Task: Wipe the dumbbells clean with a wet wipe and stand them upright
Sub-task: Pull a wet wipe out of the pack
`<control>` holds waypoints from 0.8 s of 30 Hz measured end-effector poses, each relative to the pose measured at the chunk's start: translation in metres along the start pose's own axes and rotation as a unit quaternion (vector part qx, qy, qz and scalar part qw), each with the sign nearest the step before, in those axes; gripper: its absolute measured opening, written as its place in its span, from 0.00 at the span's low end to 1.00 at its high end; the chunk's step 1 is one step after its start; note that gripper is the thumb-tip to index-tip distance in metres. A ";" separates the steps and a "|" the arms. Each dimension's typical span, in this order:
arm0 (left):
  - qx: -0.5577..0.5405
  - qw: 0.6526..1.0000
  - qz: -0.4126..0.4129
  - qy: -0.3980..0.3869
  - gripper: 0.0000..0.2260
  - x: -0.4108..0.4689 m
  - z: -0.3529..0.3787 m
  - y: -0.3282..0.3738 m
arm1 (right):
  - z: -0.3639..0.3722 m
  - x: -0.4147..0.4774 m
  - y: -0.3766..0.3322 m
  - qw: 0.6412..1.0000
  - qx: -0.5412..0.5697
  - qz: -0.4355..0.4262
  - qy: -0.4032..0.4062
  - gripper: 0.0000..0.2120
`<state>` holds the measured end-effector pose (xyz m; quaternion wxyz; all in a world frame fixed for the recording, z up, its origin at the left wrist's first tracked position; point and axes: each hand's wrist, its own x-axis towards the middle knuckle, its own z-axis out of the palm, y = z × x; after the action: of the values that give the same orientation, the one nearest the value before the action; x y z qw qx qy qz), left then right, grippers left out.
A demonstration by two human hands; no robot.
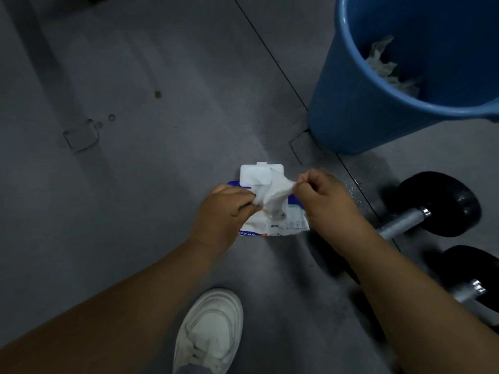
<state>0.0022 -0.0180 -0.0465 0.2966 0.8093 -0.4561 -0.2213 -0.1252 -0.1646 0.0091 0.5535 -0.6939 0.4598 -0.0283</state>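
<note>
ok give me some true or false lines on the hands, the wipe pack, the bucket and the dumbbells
1. The left hand and right hand both pinch a wet wipe above the pack. True.
2. The pack's lid flap is shut. False: it is folded open.
3. The blue bucket holds nothing. False: crumpled wipes lie inside it.
4. The upper dumbbell and lower dumbbell lie on their sides on the floor. True.
5. The white shoe stands on the pack. False: it is on the floor, apart from the pack.
</note>
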 end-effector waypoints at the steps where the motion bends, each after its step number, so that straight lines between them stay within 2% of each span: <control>1: 0.001 1.000 0.002 -0.002 0.09 -0.002 -0.001 -0.003 | -0.003 0.005 0.002 0.996 -0.085 -0.025 0.021 0.07; 3: 0.009 1.000 0.010 -0.009 0.09 -0.005 -0.002 -0.008 | -0.010 0.010 0.002 0.980 -0.181 -0.073 0.041 0.09; 5: 0.023 1.000 0.004 -0.019 0.10 -0.007 -0.002 -0.010 | -0.016 0.012 -0.002 0.973 -0.199 -0.101 0.060 0.11; 6: 0.031 0.999 -0.002 -0.019 0.11 -0.007 -0.001 -0.011 | -0.020 0.013 -0.006 0.978 -0.172 -0.097 0.066 0.11; 8: 0.041 0.999 -0.027 -0.017 0.10 -0.008 0.001 -0.010 | -0.025 0.009 -0.015 0.998 -0.023 -0.040 0.050 0.11; 10: 0.060 0.997 -0.044 -0.026 0.06 -0.008 0.001 -0.008 | -0.027 0.006 -0.021 0.987 0.156 0.017 0.016 0.12; 11: 0.070 0.996 -0.044 -0.025 0.05 -0.007 0.001 -0.006 | -0.026 0.005 -0.022 0.979 0.202 0.033 0.002 0.12; 13: 0.069 0.997 -0.038 -0.015 0.07 -0.005 -0.001 0.002 | -0.022 0.004 -0.021 0.977 0.207 0.053 -0.011 0.13; 15: 0.083 0.996 0.020 -0.033 0.13 -0.006 -0.003 0.011 | -0.018 0.003 -0.020 0.987 0.158 0.039 0.013 0.11; 17: 0.121 0.987 0.079 -0.074 0.13 -0.010 -0.002 0.013 | -0.019 -0.001 -0.024 0.981 0.186 0.031 0.041 0.11; 18: 0.132 0.985 0.081 -0.075 0.13 -0.011 0.000 0.012 | -0.022 -0.002 -0.026 0.975 0.213 0.033 0.054 0.12; 22: 0.149 0.987 0.037 -0.041 0.17 -0.011 0.005 0.025 | -0.039 -0.011 -0.033 0.954 0.287 0.072 0.051 0.06; 23: 0.109 0.994 0.011 -0.015 0.17 -0.011 0.003 0.038 | -0.041 -0.012 -0.032 0.952 0.291 0.085 0.046 0.03; 24: 0.024 0.999 -0.036 0.009 0.17 -0.009 -0.001 0.053 | -0.042 -0.013 -0.029 0.952 0.286 0.098 0.046 0.02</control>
<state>-0.0344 -0.0313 -0.0091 0.2733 0.8342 -0.4288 -0.2136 -0.1384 -0.1882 0.0544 0.7071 -0.4558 0.5230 -0.1366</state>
